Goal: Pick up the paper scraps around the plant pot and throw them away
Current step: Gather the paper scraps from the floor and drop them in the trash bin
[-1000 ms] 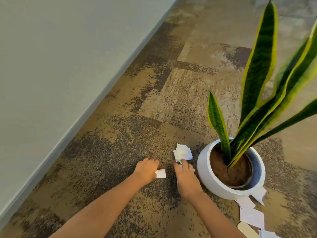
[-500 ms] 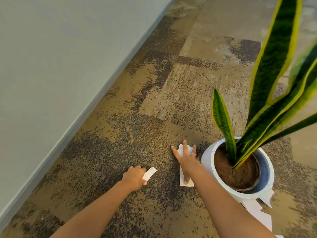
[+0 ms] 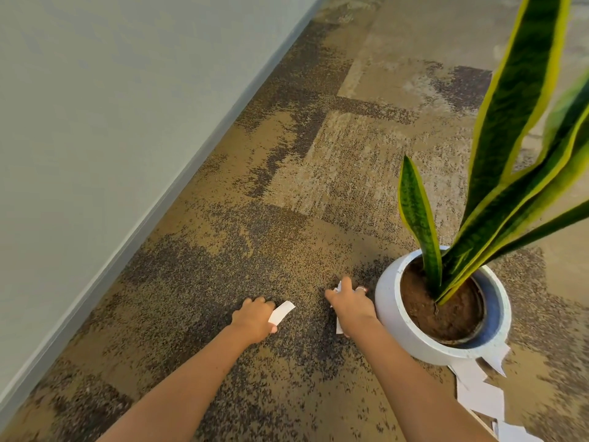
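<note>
Both hands busy with paper scraps beside the plant pot [image 3: 411, 317]

The left hand [image 3: 255, 319] is curled, pinching a small scrap [image 3: 281, 311], well clear of the pot. The right hand [image 3: 352, 306] lies flat over crumpled paper [image 3: 338, 288] on the carpet [image 3: 223, 250], just beside the pot's wall; whether it grips the paper I cannot tell. More scraps [image 3: 479, 395] lie against the pot's near side. Risks, as I judge them: thin paper slipping from a loose pinch, the covered piece tearing if dragged, or an arm brushing the leaves [image 3: 417, 215].
</note>
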Tool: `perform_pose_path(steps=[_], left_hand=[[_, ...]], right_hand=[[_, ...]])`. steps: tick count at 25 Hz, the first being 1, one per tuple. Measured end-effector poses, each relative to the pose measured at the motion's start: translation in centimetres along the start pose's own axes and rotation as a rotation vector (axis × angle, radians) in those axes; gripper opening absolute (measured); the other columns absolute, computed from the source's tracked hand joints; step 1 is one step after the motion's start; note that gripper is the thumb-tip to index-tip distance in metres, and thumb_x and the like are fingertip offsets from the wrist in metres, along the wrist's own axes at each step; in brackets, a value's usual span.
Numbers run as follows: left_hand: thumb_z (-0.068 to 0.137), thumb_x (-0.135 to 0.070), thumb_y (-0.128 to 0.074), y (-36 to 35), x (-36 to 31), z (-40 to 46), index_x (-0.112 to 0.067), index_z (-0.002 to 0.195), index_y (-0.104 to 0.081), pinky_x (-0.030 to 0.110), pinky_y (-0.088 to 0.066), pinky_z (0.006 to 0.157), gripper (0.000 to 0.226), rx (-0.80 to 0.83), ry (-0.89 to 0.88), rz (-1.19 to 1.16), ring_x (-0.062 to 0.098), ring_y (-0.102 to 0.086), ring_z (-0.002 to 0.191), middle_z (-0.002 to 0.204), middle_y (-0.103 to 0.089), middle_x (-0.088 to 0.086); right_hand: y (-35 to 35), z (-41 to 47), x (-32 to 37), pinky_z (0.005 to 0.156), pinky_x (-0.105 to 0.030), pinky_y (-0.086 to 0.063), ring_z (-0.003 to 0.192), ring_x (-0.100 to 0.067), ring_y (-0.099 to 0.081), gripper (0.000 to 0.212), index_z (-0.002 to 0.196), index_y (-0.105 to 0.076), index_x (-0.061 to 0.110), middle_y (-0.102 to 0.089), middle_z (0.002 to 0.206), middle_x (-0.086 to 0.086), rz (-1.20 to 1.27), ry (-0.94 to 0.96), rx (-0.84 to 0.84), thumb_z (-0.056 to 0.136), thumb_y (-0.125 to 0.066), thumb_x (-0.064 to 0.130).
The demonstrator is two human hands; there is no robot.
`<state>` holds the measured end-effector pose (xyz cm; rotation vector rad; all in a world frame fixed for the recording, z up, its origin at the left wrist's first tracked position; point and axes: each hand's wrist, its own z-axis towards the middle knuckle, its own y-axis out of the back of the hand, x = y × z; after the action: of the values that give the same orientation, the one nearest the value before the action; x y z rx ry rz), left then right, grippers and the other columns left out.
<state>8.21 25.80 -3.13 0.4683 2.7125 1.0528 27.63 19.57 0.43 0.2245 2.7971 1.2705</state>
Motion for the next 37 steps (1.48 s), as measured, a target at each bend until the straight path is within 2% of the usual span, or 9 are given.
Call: perform_pose_path(steps=[7, 12, 16, 20, 23, 25, 29, 33, 37], left_hand=[[0.1, -0.032, -0.039, 0.8, -0.9, -1.9, -0.007, 0.131, -0.043, 0.049, -0.041, 0.101, 0.041, 0.016, -0.042, -0.126, 0.034, -0.04, 0.124, 0.137, -0.041, 0.017], [0.096, -0.028, -0.049, 3.4, -3.2, -5.6, -0.005, 0.123, -0.056, 0.034, -0.046, 0.078, 0.037, -0.002, -0.17, -0.521, 0.027, -0.06, 0.1, 0.116, -0.062, 0.014], [0.1, -0.036, -0.036, 7.5, -6.0, -10.6, -0.013, 0.127, -0.051, 0.031, -0.047, 0.079, 0.039, 0.052, -0.258, -0.731, 0.019, -0.058, 0.094, 0.112, -0.06, 0.007], [0.099, -0.044, -0.033, 10.6, -8.8, -16.0, -0.023, 0.117, -0.055, 0.039, -0.047, 0.093, 0.035, 0.046, -0.363, -0.888, 0.013, -0.057, 0.096, 0.111, -0.062, 0.0], [0.097, -0.046, -0.041, 12.1, -11.2, -19.5, -0.023, 0.12, -0.057, 0.038, -0.047, 0.091, 0.037, 0.05, -0.433, -0.877, 0.014, -0.057, 0.109, 0.118, -0.063, -0.002], [0.095, -0.044, -0.048, 12.7, -13.0, -21.7, -0.02, 0.117, -0.06, 0.038, -0.05, 0.087, 0.035, 0.017, -0.475, -0.818, 0.019, -0.059, 0.108, 0.117, -0.065, 0.004], [0.091, -0.028, -0.057, 12.4, -17.8, -25.9, -0.016, 0.097, -0.062, 0.024, -0.044, 0.06, 0.015, -0.107, -0.63, -0.641, 0.018, -0.055, 0.074, 0.08, -0.058, 0.0], [0.087, -0.041, -0.056, 10.6, -24.0, -28.6, -0.02, 0.118, -0.056, 0.041, -0.046, 0.093, 0.037, -0.173, -0.71, -0.243, 0.029, -0.051, 0.102, 0.109, -0.048, 0.011], [0.074, -0.06, -0.049, 8.7, -30.0, -30.2, -0.032, 0.124, -0.052, 0.045, -0.049, 0.086, 0.057, -0.203, -0.759, -0.062, 0.028, -0.05, 0.104, 0.117, -0.049, 0.009]], right_hand=[[-2.1, -3.9, 1.1, 0.079, -0.041, -0.052, 0.101, -0.035, -0.062, 0.041, 0.122, -0.048, 0.013, -0.043, 0.133, -0.017, 0.199, 0.027, -0.102, 0.086, -0.051, -0.007], [-2.2, -7.5, 2.5, 0.064, -0.035, -0.044, 0.082, -0.03, -0.059, 0.017, 0.11, -0.048, 0.016, -0.059, 0.108, -0.01, 0.601, 0.02, -0.365, 0.095, -0.044, 0.011], [0.8, -11.3, 2.3, 0.064, -0.038, -0.052, 0.088, -0.029, -0.063, 0.025, 0.119, -0.05, 0.016, -0.063, 0.107, -0.013, 1.077, -0.099, -0.566, 0.095, -0.047, 0.01], [4.3, -15.5, 0.4, 0.062, -0.037, -0.059, 0.106, -0.025, -0.052, 0.05, 0.142, -0.032, 0.018, -0.041, 0.135, -0.004, 1.956, -0.29, -0.36, 0.096, -0.047, 0.007], [5.5, -19.3, -2.0, 0.063, -0.037, -0.058, 0.107, -0.028, -0.058, 0.046, 0.135, -0.04, 0.019, -0.054, 0.127, -0.009, 2.265, -0.194, -0.275, 0.093, -0.049, 0.003], [5.8, -22.2, -3.3, 0.063, -0.038, -0.059, 0.102, -0.029, -0.061, 0.035, 0.127, -0.047, 0.018, -0.059, 0.115, -0.012, 2.35, -0.11, -0.263, 0.093, -0.051, 0.008], [4.9, -27.6, -6.3, 0.073, -0.038, -0.061, 0.105, -0.029, -0.061, 0.037, 0.123, -0.055, 0.014, -0.06, 0.119, -0.013, 2.381, 0.043, -0.316, 0.092, -0.056, 0.034], [3.6, -32.0, -10.0, 0.074, -0.036, -0.058, 0.101, -0.025, -0.064, 0.058, 0.126, -0.052, 0.013, -0.063, 0.121, -0.011, 2.223, -0.015, -0.486, 0.076, -0.076, 0.03], [1.5, -35.9, -13.8, 0.062, -0.034, -0.057, 0.081, -0.023, -0.065, 0.034, 0.111, -0.06, 0.014, -0.07, 0.095, -0.008, 2.171, -0.141, -0.655, 0.08, -0.074, 0.015]])
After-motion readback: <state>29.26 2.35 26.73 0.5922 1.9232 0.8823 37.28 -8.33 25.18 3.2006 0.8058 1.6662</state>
